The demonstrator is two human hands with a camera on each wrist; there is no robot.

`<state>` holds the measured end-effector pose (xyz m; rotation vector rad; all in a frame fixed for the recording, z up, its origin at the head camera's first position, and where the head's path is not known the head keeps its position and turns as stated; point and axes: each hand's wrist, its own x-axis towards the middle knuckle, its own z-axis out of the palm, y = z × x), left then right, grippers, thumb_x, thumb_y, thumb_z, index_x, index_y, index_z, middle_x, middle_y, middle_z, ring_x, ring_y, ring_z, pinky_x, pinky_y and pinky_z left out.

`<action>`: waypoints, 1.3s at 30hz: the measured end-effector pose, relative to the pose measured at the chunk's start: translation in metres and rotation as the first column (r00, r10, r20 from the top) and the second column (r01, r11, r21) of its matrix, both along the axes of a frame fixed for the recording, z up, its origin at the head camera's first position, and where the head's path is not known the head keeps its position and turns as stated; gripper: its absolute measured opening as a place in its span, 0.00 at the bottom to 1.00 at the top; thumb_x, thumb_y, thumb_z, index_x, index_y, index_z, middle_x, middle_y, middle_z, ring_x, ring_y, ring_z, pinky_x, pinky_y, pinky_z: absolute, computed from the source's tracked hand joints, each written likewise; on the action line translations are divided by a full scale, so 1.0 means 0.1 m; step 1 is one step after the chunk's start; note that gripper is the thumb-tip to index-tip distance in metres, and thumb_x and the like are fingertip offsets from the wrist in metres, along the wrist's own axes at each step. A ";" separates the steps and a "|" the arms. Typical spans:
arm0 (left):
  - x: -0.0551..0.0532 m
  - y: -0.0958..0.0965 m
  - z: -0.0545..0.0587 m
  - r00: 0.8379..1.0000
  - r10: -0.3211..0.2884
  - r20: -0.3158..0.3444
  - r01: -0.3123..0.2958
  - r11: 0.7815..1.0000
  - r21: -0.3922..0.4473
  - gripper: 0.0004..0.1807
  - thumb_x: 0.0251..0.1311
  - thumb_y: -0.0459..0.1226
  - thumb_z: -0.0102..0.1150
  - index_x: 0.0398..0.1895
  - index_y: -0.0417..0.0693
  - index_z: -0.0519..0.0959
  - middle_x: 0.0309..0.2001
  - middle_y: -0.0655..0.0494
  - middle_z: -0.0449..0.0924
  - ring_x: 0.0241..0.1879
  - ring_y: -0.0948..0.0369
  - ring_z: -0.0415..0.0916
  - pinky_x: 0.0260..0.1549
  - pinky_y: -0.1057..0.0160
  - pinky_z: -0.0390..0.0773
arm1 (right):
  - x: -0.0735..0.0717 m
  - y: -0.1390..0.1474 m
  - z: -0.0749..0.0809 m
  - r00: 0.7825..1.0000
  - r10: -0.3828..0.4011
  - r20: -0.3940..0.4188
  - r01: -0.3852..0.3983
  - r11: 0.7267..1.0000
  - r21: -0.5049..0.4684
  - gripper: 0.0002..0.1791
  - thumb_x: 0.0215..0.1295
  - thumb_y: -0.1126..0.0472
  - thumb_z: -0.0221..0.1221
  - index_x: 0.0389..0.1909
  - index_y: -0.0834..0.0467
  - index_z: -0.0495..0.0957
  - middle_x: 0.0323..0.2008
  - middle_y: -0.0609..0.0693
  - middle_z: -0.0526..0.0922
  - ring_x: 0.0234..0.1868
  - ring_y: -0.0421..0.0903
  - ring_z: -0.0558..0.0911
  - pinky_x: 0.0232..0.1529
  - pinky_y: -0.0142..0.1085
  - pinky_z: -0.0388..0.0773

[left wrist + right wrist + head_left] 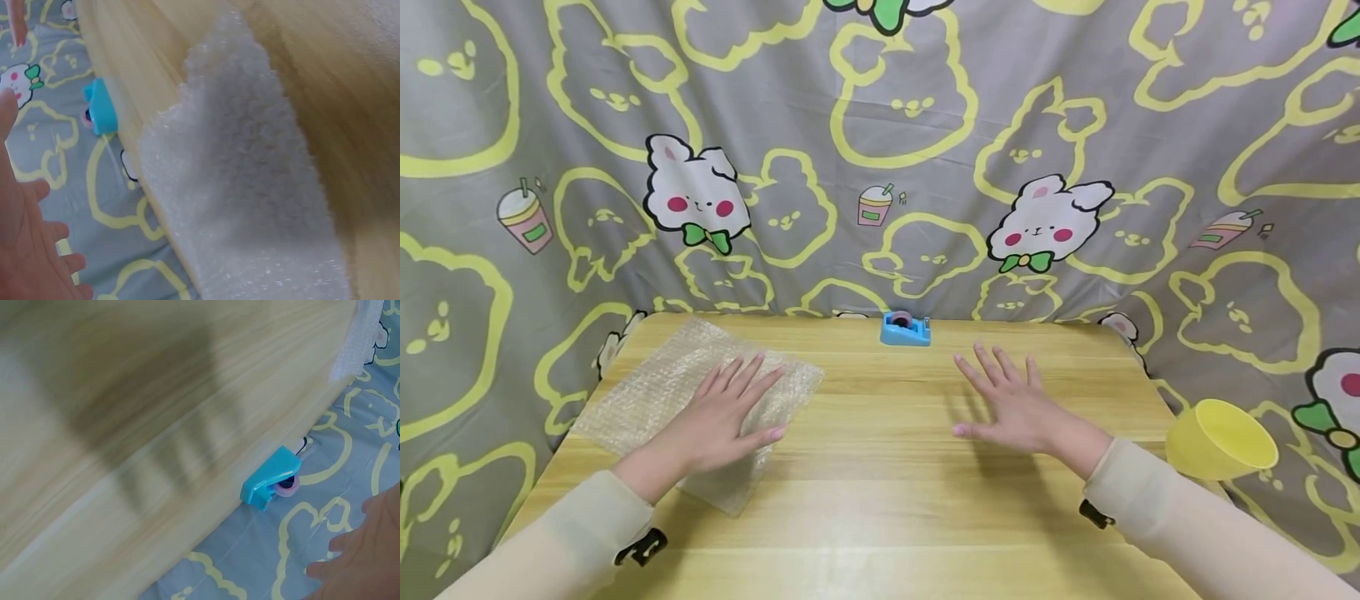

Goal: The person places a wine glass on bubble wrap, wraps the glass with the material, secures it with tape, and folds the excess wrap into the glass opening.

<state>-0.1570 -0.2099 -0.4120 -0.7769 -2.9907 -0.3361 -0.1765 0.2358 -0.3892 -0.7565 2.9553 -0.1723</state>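
Note:
Fingers spread, my left hand [721, 419] hovers over a sheet of clear bubble wrap [647, 392] on the left of the table. In the left wrist view the bubble wrap [244, 162] lies apart from the palm [25, 244], with nothing held. My right hand [1015, 408] is also spread and holds nothing; its shadow falls on the wood beneath it. A blue tape dispenser [906, 330] with a roll of tape stands at the table's back edge, between the hands and beyond them. The right wrist view shows this dispenser [272, 478] away from the fingers [340, 544].
A yellow tapered container [1221, 440] is at the table's right edge, tilted, with its opening turned to the right. The wooden table [857, 500] meets a grey patterned curtain [805, 100] at the back and both sides.

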 end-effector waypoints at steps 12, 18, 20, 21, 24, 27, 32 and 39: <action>-0.01 -0.11 -0.14 1.000 0.016 -0.007 -0.016 1.000 0.020 0.44 0.67 0.62 0.52 0.78 0.48 0.57 0.78 0.38 0.46 0.74 0.33 0.43 0.69 0.31 0.41 | 0.07 -0.05 -0.14 1.000 0.009 0.020 -0.009 0.999 -0.040 0.55 0.62 0.25 0.54 0.81 0.47 0.43 0.79 0.60 0.39 0.77 0.67 0.39 0.64 0.76 0.30; -0.02 -0.13 -0.21 1.000 0.028 0.003 -0.028 1.000 0.012 0.44 0.67 0.61 0.54 0.78 0.49 0.57 0.78 0.37 0.46 0.75 0.33 0.42 0.70 0.32 0.41 | 0.09 -0.10 -0.19 0.999 0.027 0.027 -0.026 0.998 -0.051 0.56 0.62 0.25 0.53 0.81 0.47 0.43 0.79 0.60 0.39 0.77 0.67 0.40 0.64 0.77 0.31; -0.02 -0.15 -0.24 1.000 0.026 -0.004 -0.026 0.999 0.019 0.44 0.66 0.60 0.55 0.78 0.49 0.57 0.78 0.37 0.47 0.74 0.33 0.43 0.69 0.31 0.42 | 0.10 -0.14 -0.20 0.999 0.035 0.030 -0.033 0.998 -0.059 0.55 0.62 0.25 0.54 0.81 0.47 0.43 0.79 0.59 0.39 0.77 0.67 0.40 0.64 0.77 0.32; -0.01 -0.15 -0.25 1.000 0.023 -0.008 -0.023 0.999 0.026 0.44 0.66 0.60 0.56 0.78 0.49 0.58 0.78 0.36 0.47 0.74 0.32 0.45 0.68 0.30 0.43 | 0.11 -0.16 -0.21 0.999 0.040 0.033 -0.038 0.997 -0.062 0.55 0.62 0.26 0.54 0.81 0.47 0.43 0.79 0.59 0.39 0.77 0.66 0.40 0.64 0.76 0.32; 0.02 -0.17 -0.28 1.000 0.020 -0.018 -0.019 0.999 0.032 0.43 0.66 0.60 0.56 0.77 0.48 0.59 0.77 0.35 0.49 0.72 0.31 0.48 0.67 0.29 0.46 | 0.12 -0.22 -0.24 0.997 0.056 0.048 -0.053 0.996 -0.073 0.55 0.62 0.26 0.55 0.81 0.46 0.43 0.80 0.58 0.37 0.78 0.65 0.38 0.65 0.75 0.31; 0.05 -0.18 -0.30 1.000 0.020 -0.020 -0.019 0.999 0.034 0.43 0.66 0.61 0.55 0.77 0.48 0.60 0.77 0.34 0.49 0.72 0.31 0.49 0.66 0.28 0.48 | 0.13 -0.29 -0.27 0.996 0.064 0.068 -0.059 0.996 -0.073 0.55 0.62 0.26 0.54 0.81 0.45 0.41 0.80 0.56 0.35 0.78 0.63 0.36 0.66 0.74 0.30; 0.07 -0.19 -0.33 0.999 0.034 -0.003 -0.034 0.999 0.035 0.43 0.66 0.60 0.56 0.77 0.46 0.60 0.77 0.35 0.48 0.72 0.31 0.49 0.66 0.29 0.48 | 0.15 -0.39 -0.32 0.994 0.082 0.079 -0.078 0.996 -0.051 0.55 0.62 0.26 0.53 0.81 0.44 0.40 0.80 0.57 0.35 0.78 0.63 0.37 0.65 0.75 0.33; 0.11 -0.25 -0.36 0.999 0.048 0.016 -0.048 0.998 0.038 0.42 0.66 0.59 0.56 0.77 0.46 0.60 0.77 0.35 0.48 0.71 0.30 0.50 0.65 0.28 0.49 | 0.16 -0.51 -0.39 0.990 0.089 0.111 -0.082 0.995 -0.060 0.54 0.63 0.25 0.53 0.81 0.43 0.40 0.80 0.56 0.35 0.78 0.62 0.36 0.67 0.73 0.33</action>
